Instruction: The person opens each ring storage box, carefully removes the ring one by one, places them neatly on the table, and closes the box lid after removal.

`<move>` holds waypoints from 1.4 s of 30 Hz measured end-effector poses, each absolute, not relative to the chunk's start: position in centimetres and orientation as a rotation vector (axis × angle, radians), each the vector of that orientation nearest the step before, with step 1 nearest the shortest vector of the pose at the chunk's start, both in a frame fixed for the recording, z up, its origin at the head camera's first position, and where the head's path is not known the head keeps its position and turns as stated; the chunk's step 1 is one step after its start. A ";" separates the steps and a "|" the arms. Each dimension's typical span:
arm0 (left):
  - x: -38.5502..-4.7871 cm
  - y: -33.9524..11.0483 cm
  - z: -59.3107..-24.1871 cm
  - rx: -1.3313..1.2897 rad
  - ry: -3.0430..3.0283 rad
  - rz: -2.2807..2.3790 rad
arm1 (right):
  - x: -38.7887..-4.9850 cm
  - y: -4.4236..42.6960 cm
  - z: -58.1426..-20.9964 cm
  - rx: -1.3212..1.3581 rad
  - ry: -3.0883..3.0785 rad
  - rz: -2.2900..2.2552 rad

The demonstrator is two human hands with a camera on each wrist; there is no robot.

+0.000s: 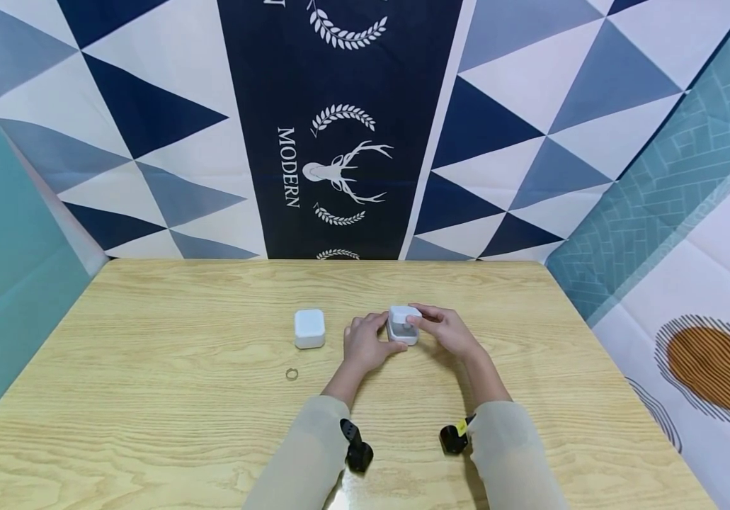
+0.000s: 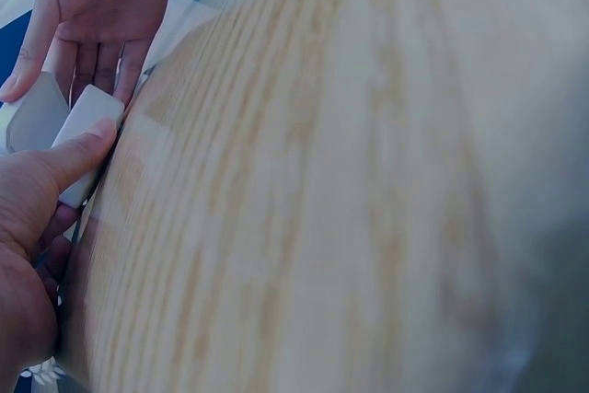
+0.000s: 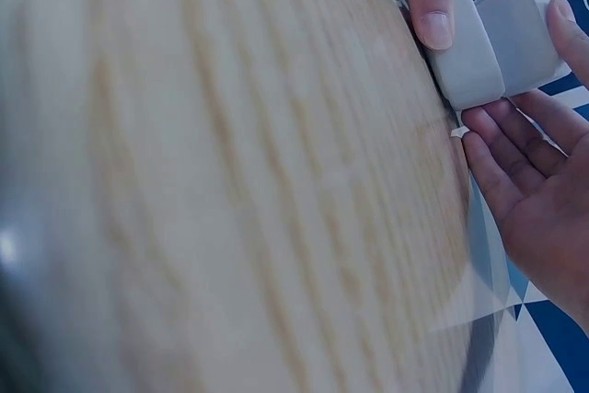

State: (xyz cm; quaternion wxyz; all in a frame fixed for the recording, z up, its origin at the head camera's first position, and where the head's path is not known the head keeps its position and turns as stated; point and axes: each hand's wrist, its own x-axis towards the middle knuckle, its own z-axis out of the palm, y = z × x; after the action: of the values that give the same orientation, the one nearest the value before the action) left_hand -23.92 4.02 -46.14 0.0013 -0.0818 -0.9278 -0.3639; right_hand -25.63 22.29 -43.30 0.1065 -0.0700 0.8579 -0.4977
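A small white box (image 1: 403,333) stands on the table with its lid tilted up. The left hand (image 1: 367,345) grips the lower part of the box, its thumb on the near side. Thumb and fingers of the right hand (image 1: 446,330) hold the raised lid (image 1: 405,312). In the left wrist view the left thumb lies on the white base (image 2: 92,135), with the right hand (image 2: 106,16) beyond it. The right wrist view has the base (image 3: 471,57) and the opened lid (image 3: 523,25) between both hands. What the box contains cannot be made out.
A second white box (image 1: 310,329), closed, stands to the left on the wooden table (image 1: 180,368). A small ring (image 1: 292,374) lies in front of it. Patterned cloth (image 1: 339,234) hangs behind the table's far edge.
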 end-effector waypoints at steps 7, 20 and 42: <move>-23.8 4.0 -46.0 -0.256 -2.917 -1.135 | -25.6 22.3 -43.3 -0.215 2.524 -1.469; -23.7 3.9 -45.9 -0.261 -2.909 -1.143 | -25.5 22.3 -43.5 -0.213 2.514 -1.482; -23.7 3.9 -45.9 -0.275 -2.885 -1.149 | -24.4 21.4 -41.4 -0.199 2.497 -1.474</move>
State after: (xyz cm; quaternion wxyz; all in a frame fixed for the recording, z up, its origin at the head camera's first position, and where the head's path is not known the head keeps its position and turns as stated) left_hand -23.70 3.90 -45.86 0.0119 -0.0883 -0.9254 -0.3684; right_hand -24.38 21.45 -41.38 0.1172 -0.0679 0.8532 -0.5037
